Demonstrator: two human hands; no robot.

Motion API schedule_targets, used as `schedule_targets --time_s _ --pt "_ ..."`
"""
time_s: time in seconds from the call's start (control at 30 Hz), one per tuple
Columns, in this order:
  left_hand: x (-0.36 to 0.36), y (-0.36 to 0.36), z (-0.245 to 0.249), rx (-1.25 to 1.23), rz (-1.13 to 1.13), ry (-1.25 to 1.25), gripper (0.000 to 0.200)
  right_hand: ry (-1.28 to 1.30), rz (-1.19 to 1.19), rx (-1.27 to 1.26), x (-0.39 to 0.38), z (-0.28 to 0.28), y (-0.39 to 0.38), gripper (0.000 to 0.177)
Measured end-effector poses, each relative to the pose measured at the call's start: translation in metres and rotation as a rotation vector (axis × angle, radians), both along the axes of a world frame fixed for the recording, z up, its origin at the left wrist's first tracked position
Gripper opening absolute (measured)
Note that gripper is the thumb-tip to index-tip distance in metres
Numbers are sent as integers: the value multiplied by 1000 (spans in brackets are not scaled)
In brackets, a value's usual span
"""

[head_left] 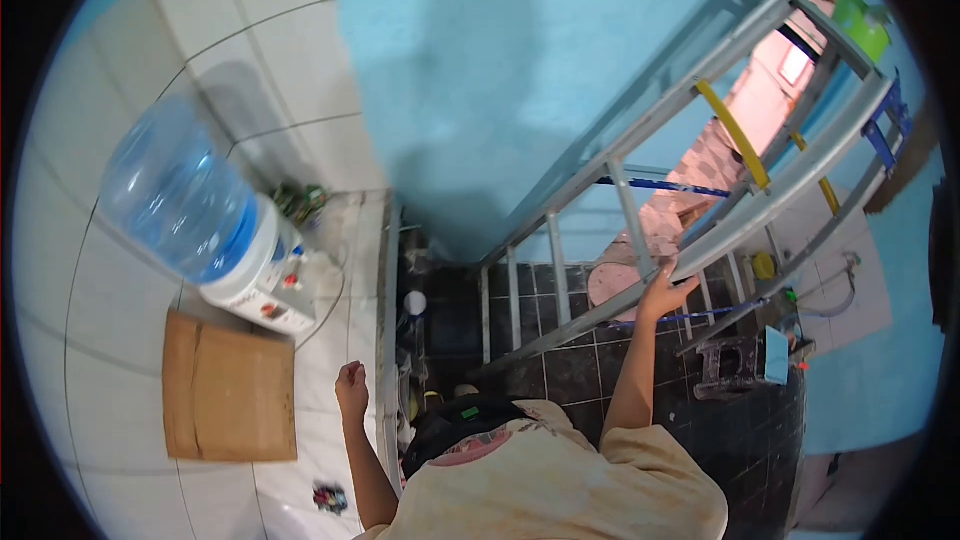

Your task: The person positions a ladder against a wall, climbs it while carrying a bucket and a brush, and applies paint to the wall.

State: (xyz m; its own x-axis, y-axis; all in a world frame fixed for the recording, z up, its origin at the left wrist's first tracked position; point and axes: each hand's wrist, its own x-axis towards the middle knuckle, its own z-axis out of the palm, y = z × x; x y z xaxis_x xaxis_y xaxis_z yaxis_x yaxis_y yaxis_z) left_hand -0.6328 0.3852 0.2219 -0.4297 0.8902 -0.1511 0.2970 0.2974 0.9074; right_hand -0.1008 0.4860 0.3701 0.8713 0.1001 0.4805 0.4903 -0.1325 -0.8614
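Observation:
My right hand (668, 292) is wrapped round the near side rail of a metal stepladder (765, 218), with its thumb and fingers on the rail. The ladder leans in front of the blue wall, its far end up at the right, and has yellow and blue braces. Over the white tiled counter (355, 335), my left hand (352, 380) hangs with its fingers curled together. Whether anything is inside those fingers cannot be made out. A cardboard piece (230, 388) lies left of that hand.
A water dispenser (275, 285) with a large blue bottle (180, 200) stands on the counter at the left. Dark floor tiles (580, 370) lie below the ladder. A small dark stool (725, 367) is at the right. A doorway shows a pinkish floor (690, 170).

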Motion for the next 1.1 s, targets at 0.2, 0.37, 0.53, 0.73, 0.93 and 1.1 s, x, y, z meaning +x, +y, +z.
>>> schedule_targets --time_s 0.2,0.37,0.53,0.73,0.93,1.1 --pt "47 127 9 56 -310 -72 24 -133 34 86 18 -30 8 44" --pt "110 241 39 120 -587 -98 24 -18 96 143 4 -15 7 43" --pt "185 365 55 261 -845 -108 26 -12 -11 180 -7 -12 16 40" --pt "287 464 99 213 -1117 -127 31 73 -68 244 -7 -15 23 31" --pt "423 494 104 419 -1479 -117 69 131 -298 160 -16 -7 33 38" --pt "494 487 93 398 -1730 -55 75 92 -374 193 -11 -15 37 43"
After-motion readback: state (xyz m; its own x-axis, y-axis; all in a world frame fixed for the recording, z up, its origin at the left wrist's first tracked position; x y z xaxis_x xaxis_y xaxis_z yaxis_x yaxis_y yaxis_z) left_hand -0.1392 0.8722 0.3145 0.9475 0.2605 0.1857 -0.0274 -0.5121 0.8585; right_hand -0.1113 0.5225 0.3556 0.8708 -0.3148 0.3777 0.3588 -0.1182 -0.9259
